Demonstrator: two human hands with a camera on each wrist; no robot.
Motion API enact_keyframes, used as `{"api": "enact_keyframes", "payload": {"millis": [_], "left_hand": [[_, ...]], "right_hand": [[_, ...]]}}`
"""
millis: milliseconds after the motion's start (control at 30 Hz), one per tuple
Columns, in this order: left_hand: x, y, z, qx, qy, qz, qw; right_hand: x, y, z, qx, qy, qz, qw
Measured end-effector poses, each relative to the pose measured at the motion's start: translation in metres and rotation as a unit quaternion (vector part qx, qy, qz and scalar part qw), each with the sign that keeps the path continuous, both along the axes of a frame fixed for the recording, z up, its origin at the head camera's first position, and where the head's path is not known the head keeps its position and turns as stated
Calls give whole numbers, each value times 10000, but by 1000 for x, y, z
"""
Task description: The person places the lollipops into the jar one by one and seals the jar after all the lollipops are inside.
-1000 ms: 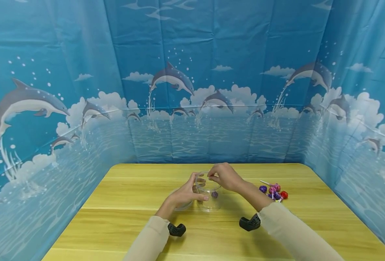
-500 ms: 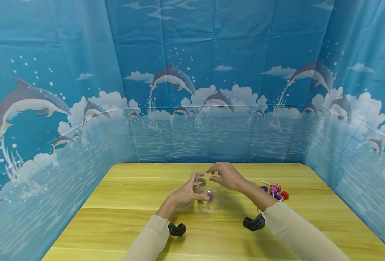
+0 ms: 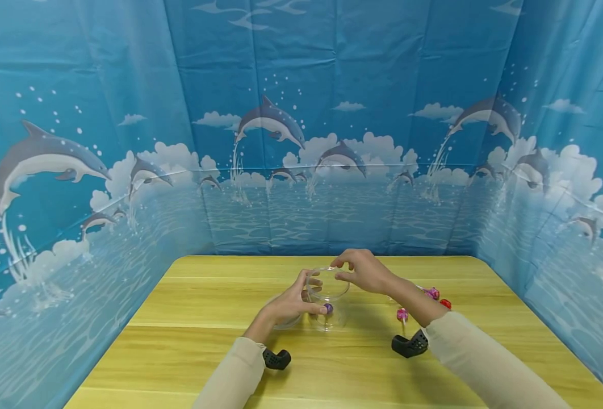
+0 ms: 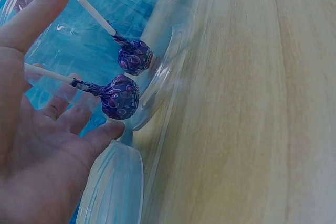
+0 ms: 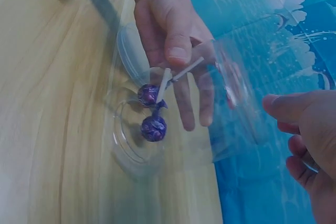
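While the black wrist mount [image 3: 277, 359] juts from a sleeve closest to my camera, a clear lid-like disc [image 3: 288, 325] lies just under my left hand [image 3: 291, 303], and a pink lollipop [image 3: 402, 314] sits out on the counter [image 3: 179, 352] beside the right forearm [image 3: 416, 300]. That left hand grips the clear jar [image 3: 335, 293], thumb in front, fingers around the side, the jar standing on the counter. Both wrist feeds show me two purple lollipops [image 4: 119, 98] low inside, white sticks tipped upward. At the mouth, my right hand [image 3: 367, 272] has spread: a second ago thumb and fingers met over the rim; now they stand apart, drawn off to the right, pinching nothing I can see. Whether a fingertip brushes the rim, I cannot tell. I judge the latest piece released and the loading unfinished, with a red lollipop [image 3: 446, 304] and a pink-purple lollipop [image 3: 433, 293] lying beyond the forearm. Farthest hangs the blue dolphin backdrop [image 3: 301, 216].
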State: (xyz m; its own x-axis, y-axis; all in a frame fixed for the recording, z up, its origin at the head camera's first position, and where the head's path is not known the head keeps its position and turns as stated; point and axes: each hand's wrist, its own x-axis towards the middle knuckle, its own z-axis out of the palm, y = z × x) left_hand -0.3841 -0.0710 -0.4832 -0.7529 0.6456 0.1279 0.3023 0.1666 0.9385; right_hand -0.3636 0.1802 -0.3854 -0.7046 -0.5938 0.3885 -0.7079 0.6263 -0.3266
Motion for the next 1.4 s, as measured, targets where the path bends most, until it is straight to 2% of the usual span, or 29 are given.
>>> {"api": "enact_keyframes", "payload": {"millis": [300, 567, 1000, 1233, 1400], "left_hand": [[-1, 4, -1, 15, -50, 20, 10000], [0, 4, -2, -42, -34, 80, 10000], [2, -2, 1, -45, 5, 104, 9999], [1, 0, 0, -44, -36, 76, 10000], [0, 0, -2, -57, -38, 31, 10000]], "right_hand": [[7, 29, 4, -182, -20, -160, 9997], [16, 63, 3, -266, -94, -558, 9980], [32, 119, 3, -238, -36, -975, 9949], [36, 141, -4, -315, -259, -1254, 9913], [40, 155, -9, -304, -196, -1366, 9900]]}}
